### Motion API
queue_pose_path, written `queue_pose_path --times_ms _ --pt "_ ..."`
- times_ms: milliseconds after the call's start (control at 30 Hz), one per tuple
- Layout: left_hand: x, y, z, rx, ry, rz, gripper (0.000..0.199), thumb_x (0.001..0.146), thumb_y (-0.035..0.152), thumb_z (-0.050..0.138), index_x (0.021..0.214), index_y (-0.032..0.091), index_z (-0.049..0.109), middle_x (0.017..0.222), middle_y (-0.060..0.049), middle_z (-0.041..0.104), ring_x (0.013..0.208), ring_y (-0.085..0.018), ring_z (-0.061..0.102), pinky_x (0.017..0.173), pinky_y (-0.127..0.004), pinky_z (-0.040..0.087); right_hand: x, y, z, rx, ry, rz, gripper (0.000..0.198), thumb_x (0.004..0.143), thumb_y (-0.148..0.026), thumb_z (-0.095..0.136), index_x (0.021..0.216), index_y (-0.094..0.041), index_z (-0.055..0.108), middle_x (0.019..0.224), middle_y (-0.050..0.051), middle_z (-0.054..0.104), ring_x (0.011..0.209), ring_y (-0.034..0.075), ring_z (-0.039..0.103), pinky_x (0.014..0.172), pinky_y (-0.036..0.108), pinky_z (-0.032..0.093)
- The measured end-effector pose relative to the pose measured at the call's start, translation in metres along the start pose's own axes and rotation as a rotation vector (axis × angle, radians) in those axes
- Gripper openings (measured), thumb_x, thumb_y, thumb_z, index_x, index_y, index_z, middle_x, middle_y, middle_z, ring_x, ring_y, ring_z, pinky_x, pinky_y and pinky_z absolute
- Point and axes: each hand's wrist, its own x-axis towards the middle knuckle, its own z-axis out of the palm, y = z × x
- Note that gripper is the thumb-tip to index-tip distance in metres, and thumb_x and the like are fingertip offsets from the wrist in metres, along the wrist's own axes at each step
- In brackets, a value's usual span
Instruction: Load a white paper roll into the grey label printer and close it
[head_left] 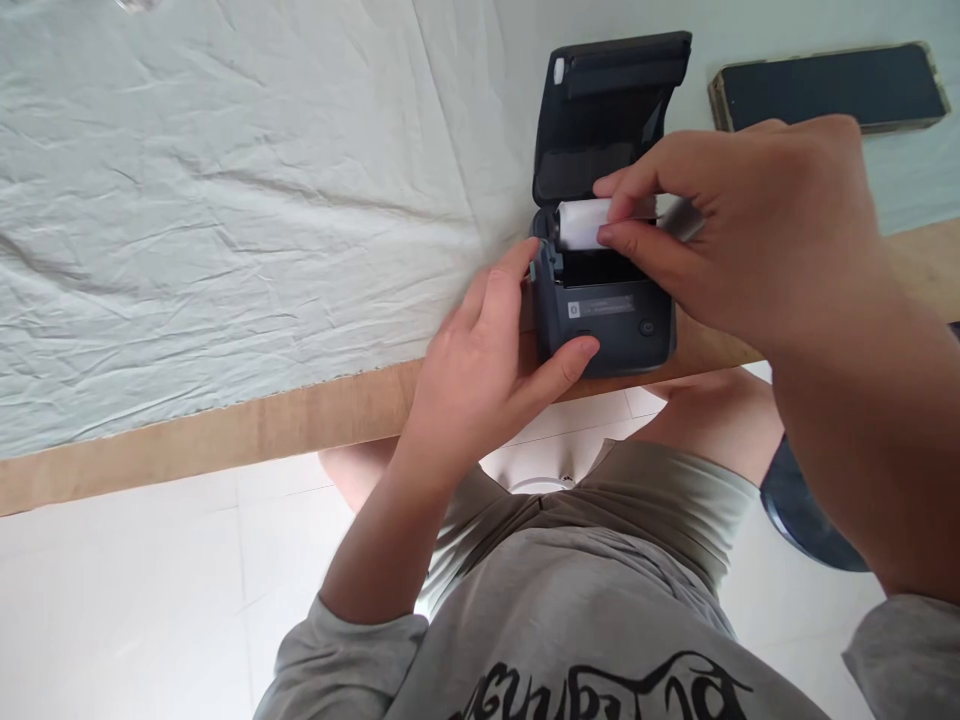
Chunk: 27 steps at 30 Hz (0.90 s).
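A small dark thermal printer (615,335) sits at the table's front edge with its lid (611,120) tipped up and back. Inside its bay lies a white paper roll (583,225), partly covered by fingers. My right hand (757,220) reaches in from the right and pinches the roll between thumb and fingers. My left hand (487,350) grips the printer's left side, its fingertips near the side latch and its thumb over the front of the casing. The roll's right end is mostly hidden behind my right hand.
A smartphone (832,88) in a clear case lies at the back right. A wrinkled pale cloth (262,200) covers the table, leaving a bare wooden edge (300,415) along the front. Below on the right, part of a dark round object (806,515) shows.
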Motion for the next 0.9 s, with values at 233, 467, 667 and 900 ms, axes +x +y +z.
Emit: queue_pose_path --times_ms 233,467,667,900 --pt "0.0 0.003 -0.002 0.023 -0.015 0.019 0.074 0.118 0.065 0.068 0.18 0.036 0.042 0.176 -0.01 0.069 0.158 -0.036 0.073 0.125 -0.05 0.067 -0.025 -0.005 0.0 0.001 0.145 -0.238 0.01 0.109 -0.028 0.068 0.107 -0.025 0.078 0.107 -0.001 0.082 0.104 0.016 0.077 0.09 0.037 0.052" --pt "-0.006 0.009 -0.005 0.15 -0.018 0.092 0.046 0.119 0.055 0.075 0.161 0.037 0.074 0.172 -0.013 0.063 0.157 -0.036 0.071 0.127 -0.051 0.067 -0.045 0.007 0.011 0.128 0.269 -0.558 0.007 0.104 -0.02 0.077 0.106 -0.024 0.072 0.112 -0.003 0.084 0.11 0.015 0.081 0.099 0.036 0.061" --pt "-0.008 0.005 -0.005 0.173 -0.038 0.128 0.042 0.126 0.063 0.061 0.156 0.039 0.076 0.174 -0.013 0.059 0.154 -0.035 0.072 0.133 -0.056 0.063 -0.028 0.011 -0.002 0.01 0.334 -0.183 0.044 0.117 -0.042 0.059 0.146 -0.013 0.073 0.149 0.013 0.075 0.147 0.024 0.074 0.13 0.046 0.059" --pt "-0.008 0.002 -0.006 0.18 -0.035 0.177 0.048 0.128 0.068 0.05 0.156 0.039 0.076 0.171 -0.016 0.058 0.157 -0.035 0.07 0.133 -0.057 0.063 -0.001 0.006 -0.008 0.137 0.203 -0.134 0.072 0.111 -0.043 0.059 0.173 -0.006 0.053 0.173 0.011 0.061 0.161 0.017 0.061 0.136 0.033 0.049"
